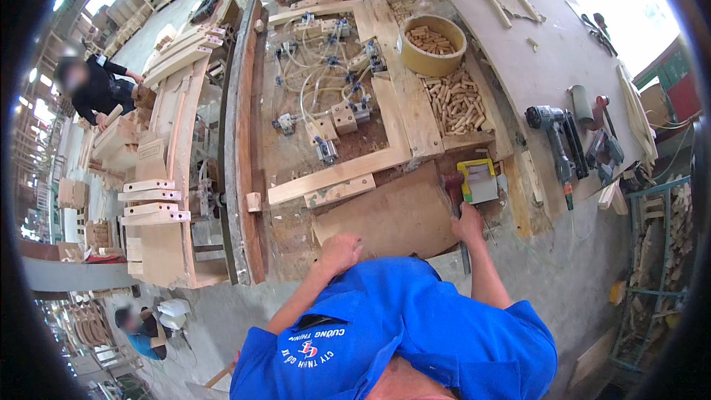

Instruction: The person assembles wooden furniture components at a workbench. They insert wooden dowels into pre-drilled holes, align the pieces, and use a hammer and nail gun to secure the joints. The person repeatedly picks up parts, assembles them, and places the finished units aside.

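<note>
- The left hand lies knuckles-up, fingers curled, on the near edge of a flat board, pressing on it rather than gripping.
- The right hand is closed around the handle of a nail gun, just right of the board.
- The gun's yellow-framed body sits on the bench at the board's right corner.
- Beyond the board lies a wooden frame with clamps and pale hoses inside it.
- Further beyond, right of the frame, a round tub holds dowels; more loose dowels lie nearer the board.
- Well right of the board rest a dark power tool and a second one.
</note>
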Demonstrator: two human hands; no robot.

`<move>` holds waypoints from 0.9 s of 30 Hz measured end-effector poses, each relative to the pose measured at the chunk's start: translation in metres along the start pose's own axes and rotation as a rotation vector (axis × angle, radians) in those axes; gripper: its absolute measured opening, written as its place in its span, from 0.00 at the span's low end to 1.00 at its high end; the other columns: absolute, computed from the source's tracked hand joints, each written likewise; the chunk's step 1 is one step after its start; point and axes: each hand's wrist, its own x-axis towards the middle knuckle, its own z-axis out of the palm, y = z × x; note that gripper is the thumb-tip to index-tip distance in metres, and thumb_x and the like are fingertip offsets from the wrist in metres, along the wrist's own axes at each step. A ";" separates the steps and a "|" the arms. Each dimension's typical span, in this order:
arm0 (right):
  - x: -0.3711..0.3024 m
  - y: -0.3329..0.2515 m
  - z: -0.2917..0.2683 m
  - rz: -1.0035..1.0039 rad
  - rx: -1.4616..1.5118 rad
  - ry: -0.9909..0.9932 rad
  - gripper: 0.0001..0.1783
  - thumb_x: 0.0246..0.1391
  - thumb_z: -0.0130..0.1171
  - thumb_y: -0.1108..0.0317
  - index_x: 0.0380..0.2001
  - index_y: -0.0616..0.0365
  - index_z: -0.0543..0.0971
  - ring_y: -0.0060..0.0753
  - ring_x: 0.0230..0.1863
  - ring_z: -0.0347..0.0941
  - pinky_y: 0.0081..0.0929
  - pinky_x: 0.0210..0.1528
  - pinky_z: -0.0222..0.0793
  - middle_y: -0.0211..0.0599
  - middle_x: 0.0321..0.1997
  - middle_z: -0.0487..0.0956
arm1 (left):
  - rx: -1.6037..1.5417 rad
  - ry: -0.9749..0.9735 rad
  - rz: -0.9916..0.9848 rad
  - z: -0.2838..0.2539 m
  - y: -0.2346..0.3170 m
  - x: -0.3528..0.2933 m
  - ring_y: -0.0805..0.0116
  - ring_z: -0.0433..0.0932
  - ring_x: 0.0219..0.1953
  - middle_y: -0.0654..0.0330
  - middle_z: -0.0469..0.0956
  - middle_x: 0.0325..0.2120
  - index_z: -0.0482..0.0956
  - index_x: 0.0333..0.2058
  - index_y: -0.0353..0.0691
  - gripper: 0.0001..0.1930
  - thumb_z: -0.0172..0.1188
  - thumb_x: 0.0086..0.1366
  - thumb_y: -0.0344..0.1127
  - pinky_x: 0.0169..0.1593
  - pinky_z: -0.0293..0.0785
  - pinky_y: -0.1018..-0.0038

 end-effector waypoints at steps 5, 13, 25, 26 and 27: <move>0.003 0.015 0.022 -0.053 0.118 0.138 0.23 0.57 0.69 0.63 0.51 0.63 0.77 0.62 0.52 0.82 0.54 0.55 0.75 0.55 0.46 0.84 | 0.023 0.019 0.011 0.005 -0.005 -0.001 0.45 0.85 0.48 0.49 0.86 0.44 0.85 0.50 0.43 0.16 0.64 0.68 0.43 0.51 0.82 0.51; -0.006 -0.001 0.021 0.068 0.769 -0.017 0.19 0.65 0.69 0.55 0.43 0.60 0.76 0.21 0.23 0.70 0.29 0.22 0.68 0.29 0.28 0.75 | -0.074 0.054 -0.074 0.000 0.001 -0.010 0.45 0.85 0.48 0.50 0.86 0.43 0.85 0.51 0.41 0.17 0.64 0.69 0.43 0.53 0.82 0.52; -0.014 -0.146 -0.142 -0.501 0.733 0.111 0.16 0.75 0.57 0.56 0.37 0.57 0.75 0.17 0.20 0.70 0.23 0.20 0.66 0.24 0.22 0.73 | 0.001 0.515 -0.023 -0.036 -0.046 0.028 0.42 0.73 0.64 0.44 0.75 0.60 0.74 0.62 0.31 0.29 0.69 0.65 0.37 0.68 0.69 0.51; -0.017 -0.166 -0.168 -0.618 0.801 0.157 0.15 0.76 0.55 0.57 0.39 0.58 0.76 0.16 0.20 0.69 0.22 0.21 0.65 0.24 0.22 0.73 | 0.023 0.527 -0.030 -0.039 -0.050 0.031 0.41 0.72 0.66 0.43 0.74 0.61 0.73 0.63 0.30 0.31 0.69 0.65 0.38 0.70 0.68 0.51; -0.022 -0.185 -0.195 -0.731 0.867 0.210 0.15 0.77 0.53 0.57 0.40 0.58 0.76 0.15 0.21 0.69 0.20 0.22 0.65 0.24 0.23 0.74 | 0.044 0.537 -0.030 -0.043 -0.055 0.036 0.40 0.70 0.67 0.42 0.73 0.62 0.71 0.64 0.29 0.32 0.69 0.66 0.38 0.71 0.66 0.51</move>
